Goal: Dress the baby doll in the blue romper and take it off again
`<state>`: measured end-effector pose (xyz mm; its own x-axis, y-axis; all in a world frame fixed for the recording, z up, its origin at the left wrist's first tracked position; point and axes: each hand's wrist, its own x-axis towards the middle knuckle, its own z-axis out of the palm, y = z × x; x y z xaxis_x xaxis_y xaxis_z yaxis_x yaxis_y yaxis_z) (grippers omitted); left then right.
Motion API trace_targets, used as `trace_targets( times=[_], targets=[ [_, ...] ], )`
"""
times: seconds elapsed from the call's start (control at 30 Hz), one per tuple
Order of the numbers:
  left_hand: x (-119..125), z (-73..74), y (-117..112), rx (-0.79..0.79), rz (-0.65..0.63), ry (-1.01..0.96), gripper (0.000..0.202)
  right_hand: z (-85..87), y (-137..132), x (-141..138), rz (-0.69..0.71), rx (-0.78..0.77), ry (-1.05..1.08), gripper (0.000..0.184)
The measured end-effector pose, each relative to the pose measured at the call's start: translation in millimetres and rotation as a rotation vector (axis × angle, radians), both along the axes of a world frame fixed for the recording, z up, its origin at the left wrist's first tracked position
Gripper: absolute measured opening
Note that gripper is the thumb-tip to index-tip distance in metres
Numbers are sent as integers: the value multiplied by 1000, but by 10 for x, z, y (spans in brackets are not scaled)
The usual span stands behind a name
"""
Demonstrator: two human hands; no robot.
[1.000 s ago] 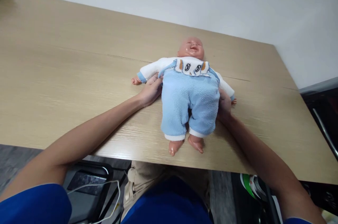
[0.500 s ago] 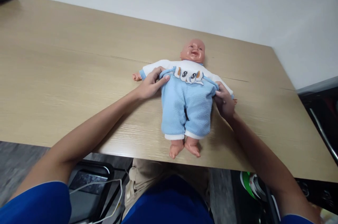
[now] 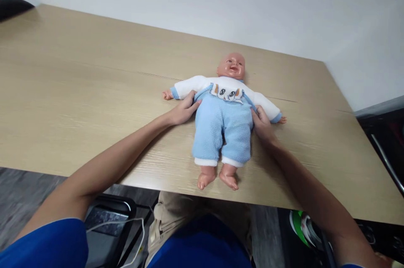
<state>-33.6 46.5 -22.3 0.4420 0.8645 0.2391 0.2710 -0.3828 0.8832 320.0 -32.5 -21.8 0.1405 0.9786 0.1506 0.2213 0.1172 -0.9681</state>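
Head view: a baby doll point(image 3: 224, 108) lies face up on a pale wooden table point(image 3: 78, 83), with both of the person's hands at its waist.
Doll's place: right of the table's middle, head toward the white wall point(image 3: 221, 3), bare feet just short of the near edge.
Doll's pose: flat on the tabletop, arms spread to either side, legs straight and close together.
Doll's clothes: fleecy blue trousers point(image 3: 221, 127) with white cuffs and thin blue straps, and a white top point(image 3: 227, 87) with blue cuffs and a cartoon face on the chest.
Left hand point(image 3: 182, 110): rests on the table against the doll's side below its outstretched arm. The fingers are fairly straight and the tips touch the waist of the blue trousers by the strap. Whether they pinch the cloth cannot be told.
Right hand point(image 3: 262, 124): pressed to the opposite side of the waist, just under the other sleeve. The fingers curl toward the fleece and their tips are partly hidden, so the grip cannot be told.
Forearms: bare, reaching in from the near edge on either side of the doll's legs; a blue sleeve point(image 3: 47, 245) shows at lower left.
Under the table: the person's beige-clad legs point(image 3: 176, 209), a dark case point(image 3: 104, 234) to the left, and a green-and-white object point(image 3: 299, 226) to the right.
Far left corner: a dark rounded object point(image 3: 12, 6) at the table's edge.
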Motion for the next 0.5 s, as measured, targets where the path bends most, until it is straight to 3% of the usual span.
trace_targets(
  times=[0.1,0.23,0.5],
  targets=[
    [192,-51,-87,-185,113,-229,63,-11,44,-139,3,-49,238,49],
    [394,-95,-143,-370,205,-506,66,-15,79,-239,-20,-45,340,45],
    [356,-80,17,-276,92,-577,72,-11,78,-181,45,-11,205,48]
  ],
)
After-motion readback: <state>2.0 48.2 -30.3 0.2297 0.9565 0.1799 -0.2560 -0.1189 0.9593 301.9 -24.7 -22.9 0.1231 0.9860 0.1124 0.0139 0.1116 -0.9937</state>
